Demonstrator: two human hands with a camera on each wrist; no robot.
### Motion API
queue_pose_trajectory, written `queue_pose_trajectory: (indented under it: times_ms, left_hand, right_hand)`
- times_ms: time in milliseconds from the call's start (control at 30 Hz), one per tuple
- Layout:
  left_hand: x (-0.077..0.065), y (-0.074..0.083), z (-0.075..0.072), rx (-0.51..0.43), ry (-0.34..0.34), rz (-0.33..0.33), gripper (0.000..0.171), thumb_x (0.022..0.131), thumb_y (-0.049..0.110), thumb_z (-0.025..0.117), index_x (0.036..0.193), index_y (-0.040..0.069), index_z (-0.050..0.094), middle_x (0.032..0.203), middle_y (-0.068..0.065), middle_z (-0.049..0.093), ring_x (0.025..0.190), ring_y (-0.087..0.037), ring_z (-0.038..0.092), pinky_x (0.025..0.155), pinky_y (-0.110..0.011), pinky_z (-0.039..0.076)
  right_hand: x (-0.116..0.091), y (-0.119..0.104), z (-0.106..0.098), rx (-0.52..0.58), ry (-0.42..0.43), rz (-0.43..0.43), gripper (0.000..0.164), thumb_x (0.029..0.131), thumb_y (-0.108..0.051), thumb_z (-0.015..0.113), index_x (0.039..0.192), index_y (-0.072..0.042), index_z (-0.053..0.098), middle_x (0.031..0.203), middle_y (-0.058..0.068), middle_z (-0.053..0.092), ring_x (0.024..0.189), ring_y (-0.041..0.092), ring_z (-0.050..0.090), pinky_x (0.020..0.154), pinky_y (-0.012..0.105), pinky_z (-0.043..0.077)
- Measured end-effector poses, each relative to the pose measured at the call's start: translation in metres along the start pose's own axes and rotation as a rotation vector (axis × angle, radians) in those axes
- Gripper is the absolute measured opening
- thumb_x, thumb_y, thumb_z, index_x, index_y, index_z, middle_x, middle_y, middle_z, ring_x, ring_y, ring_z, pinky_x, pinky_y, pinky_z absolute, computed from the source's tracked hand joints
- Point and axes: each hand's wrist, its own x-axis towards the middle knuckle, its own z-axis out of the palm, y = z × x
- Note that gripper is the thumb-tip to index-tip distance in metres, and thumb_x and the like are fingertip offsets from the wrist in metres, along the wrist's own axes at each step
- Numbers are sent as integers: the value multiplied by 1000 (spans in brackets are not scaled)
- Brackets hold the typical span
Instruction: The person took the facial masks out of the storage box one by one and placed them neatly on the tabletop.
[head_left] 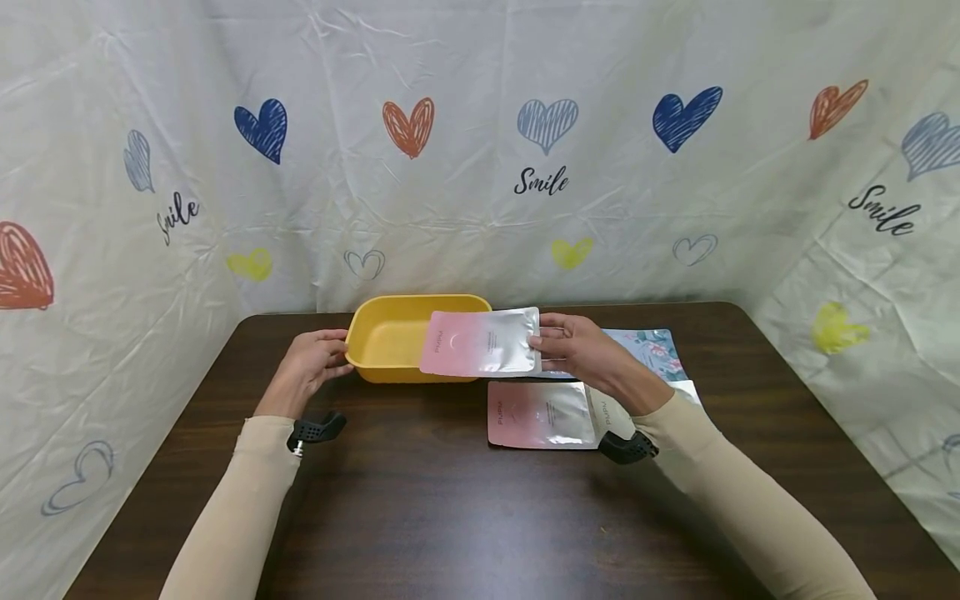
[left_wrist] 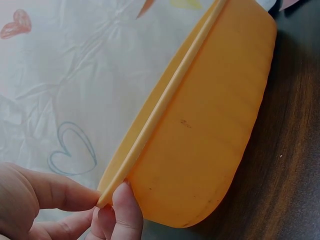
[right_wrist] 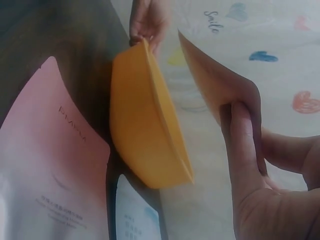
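Observation:
My left hand (head_left: 306,367) pinches the left end rim of a yellow plastic basin (head_left: 384,335); the left wrist view shows thumb and fingers on either side of its rim (left_wrist: 162,102). My right hand (head_left: 588,354) grips the right edge of a flat pink-and-silver sheet mask packet (head_left: 480,343). In the head view this packet overlaps the right part of the basin, and in the right wrist view the held packet (right_wrist: 210,75) is seen nearly edge-on, its thumb side toward the camera. Another pink-and-silver packet (head_left: 536,414) lies on the table below it.
A blue floral packet (head_left: 654,352) lies behind the right hand, and a whitish packet (head_left: 609,414) lies partly under the right forearm. The dark wooden table (head_left: 450,517) meets a white curtain (head_left: 465,233) printed with hearts at its back edge.

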Motion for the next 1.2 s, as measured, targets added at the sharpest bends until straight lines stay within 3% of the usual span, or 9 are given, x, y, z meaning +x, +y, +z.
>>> queue_pose_trajectory:
  times_ms: [433, 767, 1200]
  left_hand:
    - [2, 0, 1, -7, 7, -14, 45, 105, 10, 52, 149, 3, 48, 147, -17, 45, 105, -25, 59, 87, -27, 60]
    - [1, 0, -1, -3, 0, 0, 45, 105, 10, 52, 149, 3, 48, 146, -18, 45, 102, -24, 60, 87, -27, 60]
    - [3, 0, 0, -4, 10, -6, 44, 104, 10, 53, 148, 3, 49, 145, -18, 45, 102, -24, 60, 85, -27, 60]
  right_hand:
    - [-24, 13, -14, -2, -26, 12, 59, 101, -1, 58, 152, 5, 28, 115, 4, 66, 98, 15, 68, 83, 32, 60]
    - [-40, 18, -20, -46, 42, 45, 64, 100, -9, 63, 152, 5, 28, 119, 4, 62, 97, 12, 65, 82, 31, 60]
    - [-57, 26, -25, -29, 13, 34, 62, 103, -10, 58, 153, 6, 24, 119, 3, 61, 98, 13, 66, 84, 32, 60]
